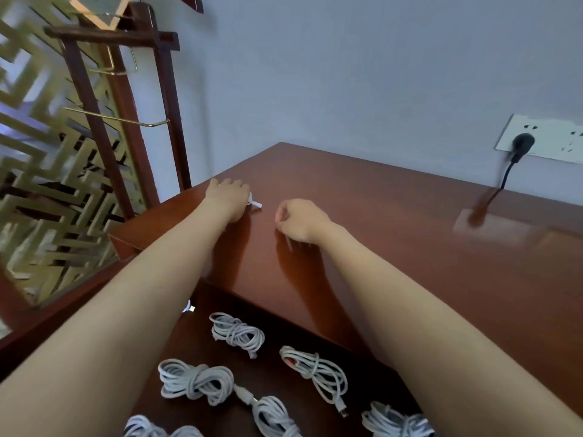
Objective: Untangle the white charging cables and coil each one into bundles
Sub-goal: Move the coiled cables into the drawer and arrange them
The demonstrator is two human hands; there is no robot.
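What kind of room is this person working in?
Probably a home or office room: a polished wooden desk against a plain wall, a wall socket holding a black plug, and a gold lattice screen alongside.

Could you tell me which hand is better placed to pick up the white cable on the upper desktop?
Probably the left hand: it rests on the white cable, while the right hand sits apart, curled, holding nothing.

Head-worn wide-angle camera looks forward and down, close over the desk [394,263].

Lower wooden surface [285,324]: coiled cable bundles [236,332]. Raised desktop [410,247]: small white cable [255,203].
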